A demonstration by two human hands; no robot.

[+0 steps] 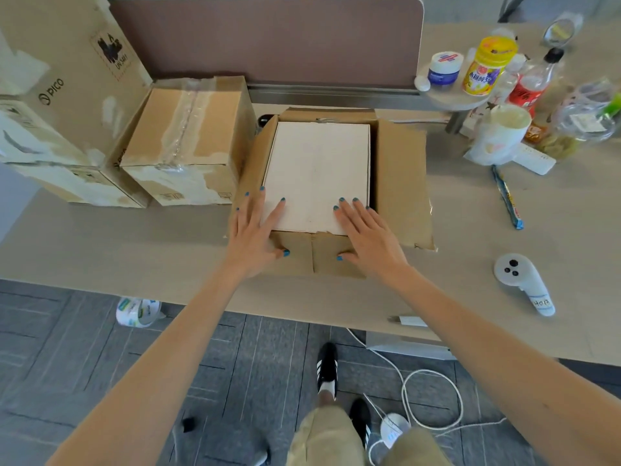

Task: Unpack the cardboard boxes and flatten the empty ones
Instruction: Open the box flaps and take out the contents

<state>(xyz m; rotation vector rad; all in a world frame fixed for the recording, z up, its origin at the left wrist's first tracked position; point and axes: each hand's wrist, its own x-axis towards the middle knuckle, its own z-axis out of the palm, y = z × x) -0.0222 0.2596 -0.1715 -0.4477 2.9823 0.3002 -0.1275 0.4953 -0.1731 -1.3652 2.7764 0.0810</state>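
An open cardboard box [396,183] stands on the desk in front of me, its flaps spread outward. A white box [317,169] fills its inside. My left hand [257,230] lies flat with straight fingers over the near left corner, fingertips on the white box and the left flap, thumb on the front flap. My right hand [368,235] lies flat on the near right part of the white box, thumb on the front flap. A taped, closed cardboard box [188,139] sits to the left. A larger PICO carton [64,105] stands beyond it at far left.
A white controller [522,282] lies at the right near the desk's edge. Bottles, jars and a white cup [504,129] crowd the back right. A brown partition [268,38] closes the back. A tape roll [137,311] and white cables [433,398] lie on the floor.
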